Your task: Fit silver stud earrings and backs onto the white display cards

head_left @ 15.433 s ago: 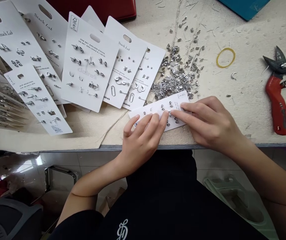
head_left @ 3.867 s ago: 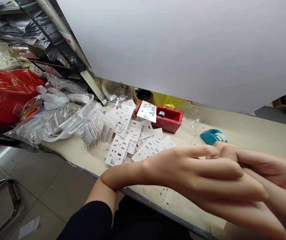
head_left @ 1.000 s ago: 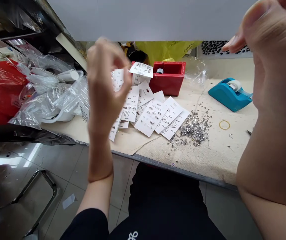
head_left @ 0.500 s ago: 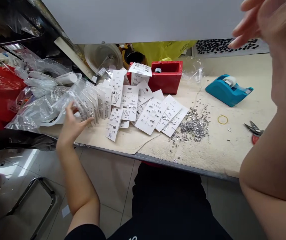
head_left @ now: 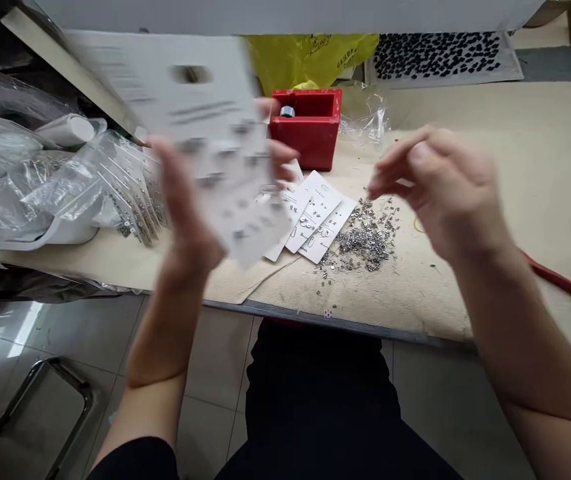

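Note:
A white earring card [head_left: 165, 100], blurred by motion, is raised close to the camera in my left hand [head_left: 185, 220], thumb in front and fingertips showing past its right edge. My right hand [head_left: 445, 187] hangs over the table by the pile of small metal pieces [head_left: 368, 241], its fingers bent together; whether a tiny thing is between them is too blurred to tell. Several earring cards [head_left: 319, 207] lie overlapping left of the pile. More cards [head_left: 132, 193] stand in a row at the left beside clear plastic bags.
A red tape dispenser [head_left: 310, 130] stands at the back, before a yellow bag [head_left: 310, 60]. Black pieces lie on a white tray [head_left: 510, 70] behind. Red-handled pliers [head_left: 560, 275] are partly behind my right forearm. The table's front edge [head_left: 365, 328] runs below.
My left hand has come away from the standing cards and now holds a card up. My right hand has dropped from the upper right to near the metal pile. The view has shifted.

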Demonstrator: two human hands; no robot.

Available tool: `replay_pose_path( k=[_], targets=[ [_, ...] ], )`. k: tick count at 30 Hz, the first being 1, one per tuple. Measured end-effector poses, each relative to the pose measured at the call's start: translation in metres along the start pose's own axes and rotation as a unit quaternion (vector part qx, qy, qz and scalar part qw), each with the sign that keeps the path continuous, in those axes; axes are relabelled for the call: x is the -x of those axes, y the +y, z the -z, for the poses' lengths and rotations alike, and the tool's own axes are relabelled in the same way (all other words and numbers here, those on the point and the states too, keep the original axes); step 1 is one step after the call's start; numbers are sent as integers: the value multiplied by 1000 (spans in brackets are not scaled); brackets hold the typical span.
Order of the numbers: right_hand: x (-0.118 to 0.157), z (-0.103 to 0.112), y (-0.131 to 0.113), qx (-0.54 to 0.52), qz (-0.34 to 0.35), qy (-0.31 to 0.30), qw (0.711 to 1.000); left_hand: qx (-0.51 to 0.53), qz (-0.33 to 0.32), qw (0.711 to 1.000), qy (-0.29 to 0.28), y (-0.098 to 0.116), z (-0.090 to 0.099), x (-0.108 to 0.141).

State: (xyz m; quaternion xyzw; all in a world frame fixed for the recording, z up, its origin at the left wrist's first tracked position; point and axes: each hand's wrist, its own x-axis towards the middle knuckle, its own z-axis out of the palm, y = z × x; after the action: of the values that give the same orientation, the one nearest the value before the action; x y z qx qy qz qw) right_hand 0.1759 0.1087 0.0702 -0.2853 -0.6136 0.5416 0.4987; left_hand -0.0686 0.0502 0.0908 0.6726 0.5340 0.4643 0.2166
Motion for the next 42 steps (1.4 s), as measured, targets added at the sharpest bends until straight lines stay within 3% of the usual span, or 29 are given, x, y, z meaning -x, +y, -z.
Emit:
replay_pose_path(
  k=[2, 3, 7, 11, 17, 25, 37, 42],
  targets=[
    [5, -4, 12, -56, -106, -90, 989, 45, 24, 998, -34, 0, -37, -15],
    [7, -4, 16, -78, -131, -102, 983, 69, 32, 996, -49, -3, -50, -19],
    [12, 2, 19, -103, -150, -55, 982, 187, 76, 972, -116, -19, -86, -26],
    [11, 9, 20, -81, -174, -24, 981, 304, 129, 929, -169, -34, -104, -26],
    [10, 15, 32, -39, -188, -29, 981, 300, 110, 941, -114, -42, -103, -25],
    [8, 19, 31, -33, -182, 43, 982, 216, 101, 942, -236, -28, -92, -20],
    [8, 24, 25, 8, -177, 33, 984, 173, 106, 945, -255, -29, -97, -17],
    [7, 27, 27, 13, -171, 25, 985, 171, 86, 956, -223, -29, -97, -17]
  ],
)
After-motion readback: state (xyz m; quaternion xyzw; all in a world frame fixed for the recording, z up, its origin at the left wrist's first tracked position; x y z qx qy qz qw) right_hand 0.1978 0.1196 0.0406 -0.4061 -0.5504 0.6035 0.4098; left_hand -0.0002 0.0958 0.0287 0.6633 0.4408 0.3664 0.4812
